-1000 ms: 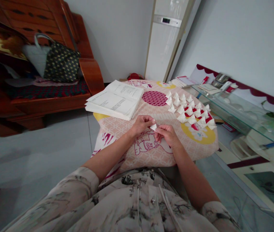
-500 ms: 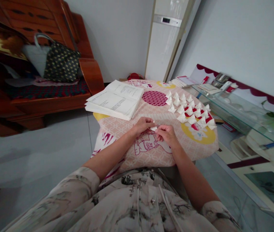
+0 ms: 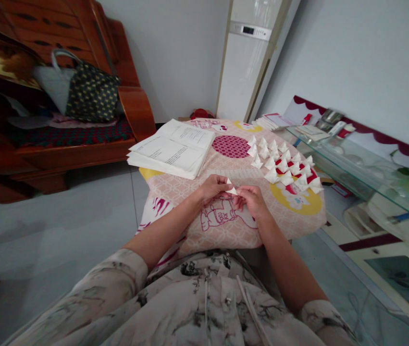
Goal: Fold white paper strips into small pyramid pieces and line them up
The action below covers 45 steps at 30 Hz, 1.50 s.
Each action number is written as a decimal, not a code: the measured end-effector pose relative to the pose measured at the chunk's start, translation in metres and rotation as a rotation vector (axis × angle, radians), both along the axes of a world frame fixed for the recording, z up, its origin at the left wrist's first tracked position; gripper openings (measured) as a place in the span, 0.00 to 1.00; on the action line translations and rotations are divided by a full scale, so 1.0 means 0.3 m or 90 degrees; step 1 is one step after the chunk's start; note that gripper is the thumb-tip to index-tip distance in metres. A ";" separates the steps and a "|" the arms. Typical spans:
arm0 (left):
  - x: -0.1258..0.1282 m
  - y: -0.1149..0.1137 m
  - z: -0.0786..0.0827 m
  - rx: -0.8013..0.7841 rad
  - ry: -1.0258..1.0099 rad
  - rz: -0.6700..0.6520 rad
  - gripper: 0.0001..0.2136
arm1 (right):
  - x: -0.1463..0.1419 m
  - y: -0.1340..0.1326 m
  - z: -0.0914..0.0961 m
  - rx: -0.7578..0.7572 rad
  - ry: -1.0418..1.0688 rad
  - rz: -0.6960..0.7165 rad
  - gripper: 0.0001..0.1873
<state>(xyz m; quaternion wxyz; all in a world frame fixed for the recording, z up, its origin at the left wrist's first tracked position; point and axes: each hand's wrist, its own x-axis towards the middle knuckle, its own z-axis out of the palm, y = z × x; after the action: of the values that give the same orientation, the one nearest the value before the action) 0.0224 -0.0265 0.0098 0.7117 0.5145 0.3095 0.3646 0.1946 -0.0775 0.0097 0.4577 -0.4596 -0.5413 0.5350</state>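
Between my hands, just above the cloth-covered table (image 3: 175, 235), is a small piece of folded white paper (image 3: 231, 187). My left hand (image 3: 213, 188) pinches its left side with thumb and fingers. On the right side, the fingertips of my right hand (image 3: 250, 199) are closed on the paper's lower corner. A pointed tip of the paper stands up between the two hands. Several folded white paper pieces (image 3: 271, 176) stand in rows to the right of my hands, each with pointed corners. Fingers cover part of the paper I hold.
A stack of printed sheets (image 3: 175, 149) lies at the table's left back. Right of the table runs a glass-topped stand (image 3: 355, 168) with small items on it. A wooden bench (image 3: 81, 158) with bags (image 3: 92, 93) is at the left, and a white floor-standing unit (image 3: 243, 62) stands behind.
The paper has turned slightly between my fingers, so more of a pointed white triangle shows. My right fingers have shifted a little to the right along it.
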 end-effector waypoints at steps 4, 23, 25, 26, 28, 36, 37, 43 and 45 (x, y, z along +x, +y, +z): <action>-0.002 0.012 -0.012 0.022 -0.003 0.013 0.14 | 0.000 0.004 -0.005 0.004 0.017 -0.015 0.17; 0.003 0.008 -0.009 0.143 0.019 0.090 0.17 | -0.011 0.004 -0.019 0.073 -0.111 -0.041 0.20; 0.003 0.007 -0.005 0.144 0.017 0.079 0.17 | -0.011 0.001 -0.010 0.054 -0.082 -0.034 0.20; 0.002 0.008 -0.004 0.143 0.012 0.075 0.17 | -0.010 0.000 -0.006 0.044 -0.063 -0.028 0.20; -0.001 0.010 -0.004 0.139 0.001 0.070 0.17 | -0.009 -0.001 0.000 0.023 -0.022 -0.026 0.20; 0.001 0.000 -0.009 0.095 -0.003 -0.003 0.17 | -0.004 0.012 -0.015 0.042 -0.019 -0.087 0.16; 0.002 -0.002 -0.010 0.081 0.004 -0.001 0.17 | -0.003 0.012 -0.016 0.047 -0.020 -0.097 0.15; -0.001 -0.002 -0.011 0.048 0.044 0.007 0.15 | -0.005 0.012 -0.010 0.047 0.003 -0.139 0.14; -0.002 -0.001 -0.012 0.060 0.041 -0.012 0.15 | -0.005 0.014 -0.010 0.034 0.021 -0.124 0.15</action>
<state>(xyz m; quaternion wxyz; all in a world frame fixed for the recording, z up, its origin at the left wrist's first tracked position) 0.0217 -0.0268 0.0063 0.6797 0.5617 0.3102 0.3553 0.1932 -0.0733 0.0066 0.5283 -0.4889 -0.5005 0.4810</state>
